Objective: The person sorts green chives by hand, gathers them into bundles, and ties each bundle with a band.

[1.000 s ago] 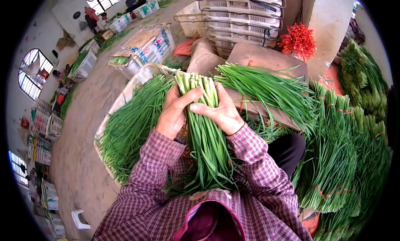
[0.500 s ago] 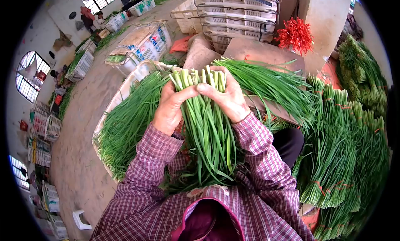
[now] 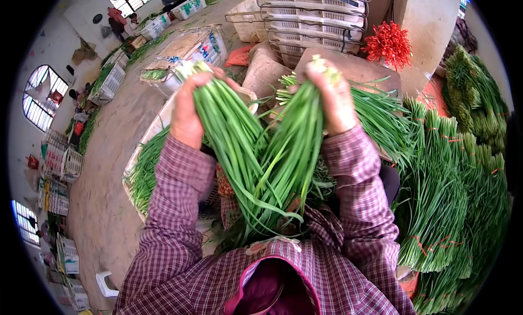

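My left hand [image 3: 190,105] is closed around a bunch of garlic chives [image 3: 231,130], its pale cut ends up and the green leaves hanging toward my lap. A second bunch of garlic chives [image 3: 298,132] is gripped in my right hand [image 3: 333,100], which is slightly blurred. The leaf tips of both bunches cross in front of my chest. Loose garlic chives [image 3: 376,111] lie on a board just beyond my right hand. Under my left forearm, more chives [image 3: 144,165] fill a pale crate [image 3: 166,111].
Tied chive bundles [image 3: 436,195] are piled at my right. Red ties [image 3: 388,45] hang by a pillar [image 3: 427,32]. Stacked white crates [image 3: 316,21] stand ahead. A covered crate [image 3: 188,51] sits on the floor ahead left, and a white stool [image 3: 106,284] is at lower left.
My hands were together around one bunch. They have moved apart, each now with its own share of the chives, and the stems spread into a V.
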A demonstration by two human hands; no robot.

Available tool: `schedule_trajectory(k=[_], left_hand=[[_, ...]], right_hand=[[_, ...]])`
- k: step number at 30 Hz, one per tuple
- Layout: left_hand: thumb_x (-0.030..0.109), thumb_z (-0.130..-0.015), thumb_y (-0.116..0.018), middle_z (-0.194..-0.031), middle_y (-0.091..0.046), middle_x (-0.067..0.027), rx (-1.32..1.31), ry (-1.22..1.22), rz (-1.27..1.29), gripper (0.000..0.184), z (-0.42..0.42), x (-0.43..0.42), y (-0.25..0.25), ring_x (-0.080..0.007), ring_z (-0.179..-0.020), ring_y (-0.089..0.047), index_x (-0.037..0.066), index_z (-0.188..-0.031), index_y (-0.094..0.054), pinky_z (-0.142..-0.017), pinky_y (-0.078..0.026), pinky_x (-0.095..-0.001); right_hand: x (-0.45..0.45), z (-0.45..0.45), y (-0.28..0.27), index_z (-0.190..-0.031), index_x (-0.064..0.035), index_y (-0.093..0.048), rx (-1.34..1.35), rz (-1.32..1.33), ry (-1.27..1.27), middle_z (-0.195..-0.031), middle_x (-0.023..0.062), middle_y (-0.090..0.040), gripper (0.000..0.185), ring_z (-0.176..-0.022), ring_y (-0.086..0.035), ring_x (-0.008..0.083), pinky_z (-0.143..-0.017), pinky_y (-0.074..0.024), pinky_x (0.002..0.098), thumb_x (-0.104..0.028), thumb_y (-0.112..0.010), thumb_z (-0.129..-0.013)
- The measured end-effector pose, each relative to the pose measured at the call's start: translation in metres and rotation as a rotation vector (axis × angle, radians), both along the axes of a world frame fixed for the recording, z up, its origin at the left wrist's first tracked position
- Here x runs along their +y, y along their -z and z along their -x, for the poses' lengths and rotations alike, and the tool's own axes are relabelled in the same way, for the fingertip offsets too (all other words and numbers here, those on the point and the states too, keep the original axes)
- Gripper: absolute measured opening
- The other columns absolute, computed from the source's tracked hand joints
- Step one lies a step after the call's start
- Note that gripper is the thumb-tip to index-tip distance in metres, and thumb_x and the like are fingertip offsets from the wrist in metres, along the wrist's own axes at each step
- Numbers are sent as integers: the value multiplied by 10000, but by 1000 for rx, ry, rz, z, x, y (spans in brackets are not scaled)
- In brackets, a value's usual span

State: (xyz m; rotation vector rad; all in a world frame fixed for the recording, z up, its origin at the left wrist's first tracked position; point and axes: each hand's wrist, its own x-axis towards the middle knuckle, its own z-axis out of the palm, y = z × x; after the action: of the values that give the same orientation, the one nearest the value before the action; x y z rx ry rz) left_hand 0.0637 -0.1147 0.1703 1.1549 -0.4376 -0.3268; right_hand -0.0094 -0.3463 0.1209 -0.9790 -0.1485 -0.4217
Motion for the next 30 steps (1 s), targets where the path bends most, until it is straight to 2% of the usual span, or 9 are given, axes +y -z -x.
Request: schedule_trajectory(k=[10, 13, 16, 17, 18, 21, 23, 27, 30], left_hand=[[68, -837, -589, -863, -521, -63, -320, 7, 396, 223, -105, 119, -99, -208, -789, -543, 28, -1035, -494, -838, -502, -404], [69, -820, -621, -833, -516, -49, -416, 148, 361, 227, -83, 114, -116, -184, -757, -529, 25, -1000, -489, -842, -496, -385], [99, -803, -686, -761, -563, -51, -324, 50, 124, 271, -108, 84, -104, -176, -682, -584, 18, -1013, -534, -664, -570, -321], [99, -803, -686, -761, -563, -51, -326, 78, 135, 271, -105, 77, -105, -176, -682, -584, 18, -1013, -534, -664, -570, -321], [103, -816, -676, -757, -551, -42, -333, 233, 254, 243, -93, 70, -110, -169, -675, -578, 23, -1001, -540, -671, -560, -316], [116, -866, -621, -779, -469, -28, -448, 406, 248, 212, -44, 51, -119, -143, -704, -495, 25, -1041, -544, -727, -485, -295], [101, -866, -616, -788, -449, -28, -331, 432, 217, 227, -49, 38, -113, -141, -723, -471, 20, -1060, -531, -723, -477, -293], [85, -857, -623, -804, -438, -29, -212, 463, 289, 287, -33, 22, -93, -136, -699, -471, -10, -1101, -504, -687, -488, -284], [111, -810, -663, -769, -468, -11, -222, 395, 170, 305, -32, 6, -74, -129, -648, -521, 21, -1042, -487, -655, -543, -278]], right_hand=[[-116, 26, 1, -1052, -98, -591, 2, 256, 709, -849, 43, -663, 218, -707, -632, 137, -633, -519, 261, -255, -643, -911], [-119, 32, -21, -1012, -99, -588, -244, -3, 562, -865, 58, -646, 237, -693, -621, 131, -605, -519, 256, -291, -658, -892], [-108, 3, -9, -1138, -58, -582, 162, 572, 475, -924, 63, -655, 405, -828, -620, 177, -754, -497, 347, -319, -703, -853], [-92, -4, 1, -1140, -60, -571, 59, 531, 414, -923, 56, -649, 390, -838, -611, 140, -784, -489, 299, -303, -695, -862], [-91, -13, 4, -1109, -83, -542, -122, 425, 314, -862, 21, -571, 300, -706, -584, 127, -628, -500, 263, -303, -616, -919], [-75, 14, -39, -1124, -68, -516, -258, -115, 32, -835, 55, -605, 289, -680, -621, 163, -577, -582, 318, -237, -620, -914], [-92, -11, -29, -1132, -76, -527, -24, 536, 186, -797, 48, -608, 288, -688, -641, 165, -579, -579, 305, -249, -613, -919], [-82, 6, -38, -1087, -61, -536, -297, 82, -128, -864, 83, -657, 273, -690, -653, 155, -594, -562, 280, -243, -632, -907], [-73, -12, -33, -1057, -58, -551, -5, 422, 28, -852, 64, -649, 252, -679, -651, 139, -570, -545, 262, -236, -645, -905]])
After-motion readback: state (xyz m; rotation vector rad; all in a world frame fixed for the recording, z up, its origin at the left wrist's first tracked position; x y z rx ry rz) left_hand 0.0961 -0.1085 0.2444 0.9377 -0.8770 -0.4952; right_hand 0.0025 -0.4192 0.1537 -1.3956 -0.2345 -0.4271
